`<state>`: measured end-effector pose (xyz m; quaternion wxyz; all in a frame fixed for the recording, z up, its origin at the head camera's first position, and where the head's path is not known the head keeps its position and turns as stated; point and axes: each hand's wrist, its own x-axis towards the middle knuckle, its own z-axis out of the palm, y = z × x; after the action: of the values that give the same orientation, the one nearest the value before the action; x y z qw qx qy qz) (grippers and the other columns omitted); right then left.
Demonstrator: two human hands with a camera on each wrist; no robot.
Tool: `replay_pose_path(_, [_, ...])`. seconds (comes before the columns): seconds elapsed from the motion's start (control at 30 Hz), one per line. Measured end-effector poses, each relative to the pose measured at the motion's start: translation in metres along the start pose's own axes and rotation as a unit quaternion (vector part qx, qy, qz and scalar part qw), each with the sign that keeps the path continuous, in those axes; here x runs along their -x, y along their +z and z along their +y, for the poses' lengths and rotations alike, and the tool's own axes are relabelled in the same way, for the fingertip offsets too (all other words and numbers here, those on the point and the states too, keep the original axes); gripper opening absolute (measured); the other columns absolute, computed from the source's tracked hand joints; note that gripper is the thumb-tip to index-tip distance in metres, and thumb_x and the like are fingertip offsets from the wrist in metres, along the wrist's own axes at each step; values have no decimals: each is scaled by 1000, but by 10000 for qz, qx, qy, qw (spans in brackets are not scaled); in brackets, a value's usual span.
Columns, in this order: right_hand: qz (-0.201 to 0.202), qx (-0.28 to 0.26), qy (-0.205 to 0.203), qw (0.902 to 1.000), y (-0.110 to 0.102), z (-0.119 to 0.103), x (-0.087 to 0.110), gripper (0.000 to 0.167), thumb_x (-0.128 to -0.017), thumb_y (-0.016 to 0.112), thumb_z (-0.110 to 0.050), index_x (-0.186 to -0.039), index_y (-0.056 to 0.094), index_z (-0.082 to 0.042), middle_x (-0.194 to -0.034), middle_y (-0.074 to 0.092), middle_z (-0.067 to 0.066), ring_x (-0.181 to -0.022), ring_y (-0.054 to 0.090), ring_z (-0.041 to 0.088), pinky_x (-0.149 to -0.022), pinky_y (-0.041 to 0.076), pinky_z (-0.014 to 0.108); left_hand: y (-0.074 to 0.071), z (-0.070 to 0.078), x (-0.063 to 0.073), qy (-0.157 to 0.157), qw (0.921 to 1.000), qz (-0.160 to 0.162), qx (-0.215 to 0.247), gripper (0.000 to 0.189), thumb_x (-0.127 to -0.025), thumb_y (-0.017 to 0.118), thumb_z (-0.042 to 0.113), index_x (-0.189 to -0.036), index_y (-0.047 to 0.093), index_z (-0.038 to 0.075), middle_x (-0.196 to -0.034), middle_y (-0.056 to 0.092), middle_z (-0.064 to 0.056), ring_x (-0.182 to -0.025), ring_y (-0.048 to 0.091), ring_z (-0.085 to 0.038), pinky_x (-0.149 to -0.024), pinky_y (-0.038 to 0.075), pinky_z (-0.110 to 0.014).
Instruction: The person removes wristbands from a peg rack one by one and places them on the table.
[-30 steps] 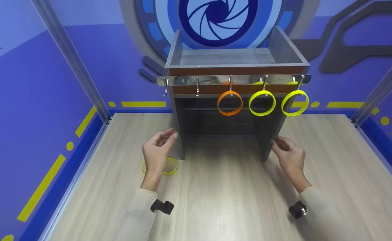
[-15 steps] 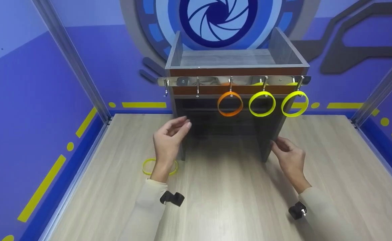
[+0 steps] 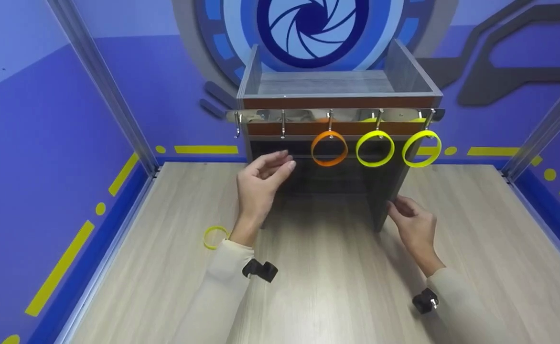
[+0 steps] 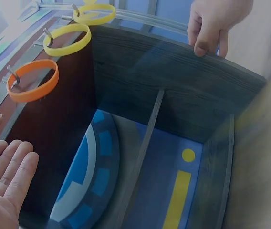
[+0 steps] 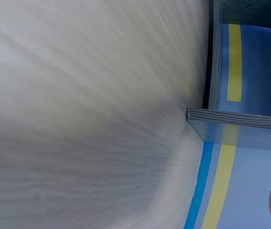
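My left hand (image 3: 261,184) is raised in front of the left half of a grey wooden shelf unit (image 3: 337,101), its fingers loosely bent and holding nothing. Above its fingertips runs a metal hook rail (image 3: 304,115). From three hooks hang an orange ring (image 3: 329,149), a yellow ring (image 3: 374,149) and, at the right end, a second yellow ring (image 3: 422,149); the two leftmost hooks carry none. My right hand (image 3: 414,222) pinches the front edge of the unit's right side panel (image 3: 382,210). In the left wrist view, the left fingers (image 4: 21,171) are extended below the orange ring.
Another yellow ring (image 3: 211,244) lies on the wooden table (image 3: 318,286), partly hidden by the left wrist. Blue patterned walls (image 3: 203,86) enclose the back and sides, with metal posts (image 3: 113,91) at the corners.
My left hand has moved up and to the right, from beside the left panel to below the second hook from the left. The right hand stays at the right panel; the rings have not moved.
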<state>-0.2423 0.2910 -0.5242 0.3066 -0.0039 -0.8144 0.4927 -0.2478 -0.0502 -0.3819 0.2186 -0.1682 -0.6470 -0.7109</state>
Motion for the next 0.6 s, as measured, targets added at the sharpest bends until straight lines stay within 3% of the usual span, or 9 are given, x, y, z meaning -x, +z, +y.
replay_pose_path(0.33, [-103,-117,125,9998,0,0,1,19,-95,80,-4,-113,79,3,-104,80,15,-85,69,-9,-74,55,7,22,5,-7,306,9991,-258,130,27,-88,86,0,-113,77,-7,-105,80,-13,-94,78,-24,-87,65,-40])
replay_pose_path(0.6, [-133,24,174,9998,-1,1,1,20,-96,79,-6,-114,79,2,-106,79,15,-86,67,-11,-75,55,7,31,6,-11,251,9991,-333,16,27,-89,86,3,-113,78,-5,-104,80,-11,-93,77,-21,-85,65,-36])
